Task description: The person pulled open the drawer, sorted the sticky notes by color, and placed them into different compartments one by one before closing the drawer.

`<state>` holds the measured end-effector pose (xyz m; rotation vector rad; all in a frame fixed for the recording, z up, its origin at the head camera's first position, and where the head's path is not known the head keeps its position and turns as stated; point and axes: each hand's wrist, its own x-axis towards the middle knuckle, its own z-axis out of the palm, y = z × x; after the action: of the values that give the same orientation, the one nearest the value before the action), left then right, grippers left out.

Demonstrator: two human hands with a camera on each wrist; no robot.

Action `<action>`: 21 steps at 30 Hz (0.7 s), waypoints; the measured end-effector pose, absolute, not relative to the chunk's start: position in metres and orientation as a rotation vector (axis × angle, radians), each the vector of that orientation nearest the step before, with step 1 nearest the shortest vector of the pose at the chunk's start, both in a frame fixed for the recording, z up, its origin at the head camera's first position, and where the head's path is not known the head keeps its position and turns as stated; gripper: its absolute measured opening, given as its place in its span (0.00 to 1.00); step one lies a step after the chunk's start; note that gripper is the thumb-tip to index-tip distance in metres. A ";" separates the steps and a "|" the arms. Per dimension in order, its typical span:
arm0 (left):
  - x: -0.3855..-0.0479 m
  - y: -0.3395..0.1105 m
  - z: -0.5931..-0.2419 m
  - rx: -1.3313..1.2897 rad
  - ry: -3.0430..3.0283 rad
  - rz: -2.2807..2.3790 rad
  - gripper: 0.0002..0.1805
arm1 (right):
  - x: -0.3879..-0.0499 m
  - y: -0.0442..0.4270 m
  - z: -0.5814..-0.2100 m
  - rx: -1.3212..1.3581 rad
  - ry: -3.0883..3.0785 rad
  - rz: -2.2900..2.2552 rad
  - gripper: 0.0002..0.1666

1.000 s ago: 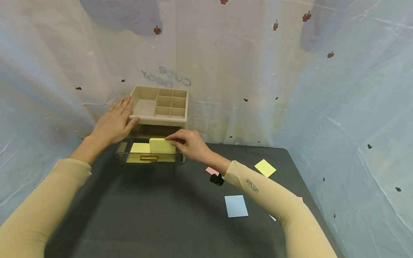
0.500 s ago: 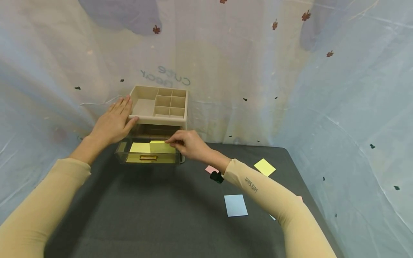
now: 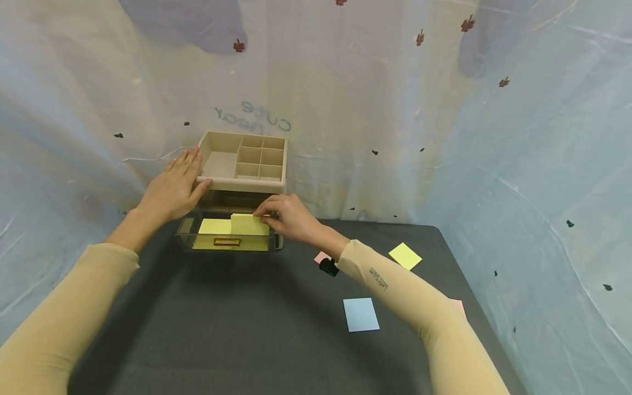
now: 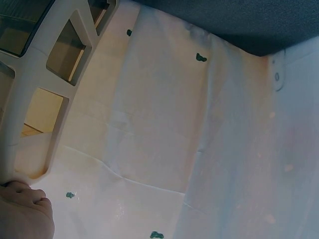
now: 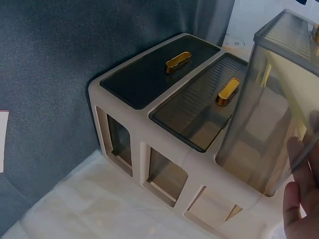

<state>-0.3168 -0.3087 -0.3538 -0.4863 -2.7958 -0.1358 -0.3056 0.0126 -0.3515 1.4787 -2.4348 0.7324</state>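
Observation:
In the head view a beige organizer (image 3: 247, 185) has its clear top drawer (image 3: 185, 241) pulled out. The left hand (image 3: 170, 192) lies with straight fingers along the organizer's left top edge; its knuckles (image 4: 25, 211) show at the left wrist view's lower left corner. Between thumb and fingers, the right hand (image 3: 291, 219) pinches the upper right corner of a yellow sheet (image 3: 243, 224) standing in the drawer. Beside it lies more yellow paper (image 3: 213, 226). The right wrist view catches this hand (image 5: 304, 199) at its right edge, by the drawer's side.
On the dark tabletop (image 3: 237, 318), right of the organizer, lie a yellow note (image 3: 405, 256), a blue note (image 3: 361, 315) and pink notes (image 3: 321, 257), partly covered by the right arm. A printed curtain (image 3: 345, 109) hangs close behind and at both sides.
The pinched yellow sheet dipped into the drawer half a second ago and now stands slightly higher and further right. The right hand and forearm have shifted a little upward. The left hand stays in place.

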 end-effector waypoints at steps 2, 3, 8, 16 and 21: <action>-0.317 -0.308 -0.354 -0.480 -2.798 -0.142 0.43 | -0.308 0.011 -0.352 1.467 -2.441 0.727 0.11; -0.316 -0.308 -0.354 -0.477 -2.799 -0.144 0.43 | -0.309 0.011 -0.352 1.462 -2.449 0.727 0.12; -0.316 -0.308 -0.353 -0.474 -2.804 -0.144 0.44 | -0.313 0.009 -0.352 1.446 -2.517 0.741 0.14; -0.317 -0.308 -0.354 -0.478 -2.794 -0.132 0.43 | -0.320 0.005 -0.348 1.477 -2.582 0.554 0.18; -0.316 -0.308 -0.354 -0.479 -2.796 -0.149 0.43 | -0.323 0.004 -0.345 1.492 -2.663 0.463 0.20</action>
<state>-0.3161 -0.3078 -0.3541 -0.4786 -2.7958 -0.1495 -0.3233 0.0042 -0.3446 1.4918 -2.6631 0.4633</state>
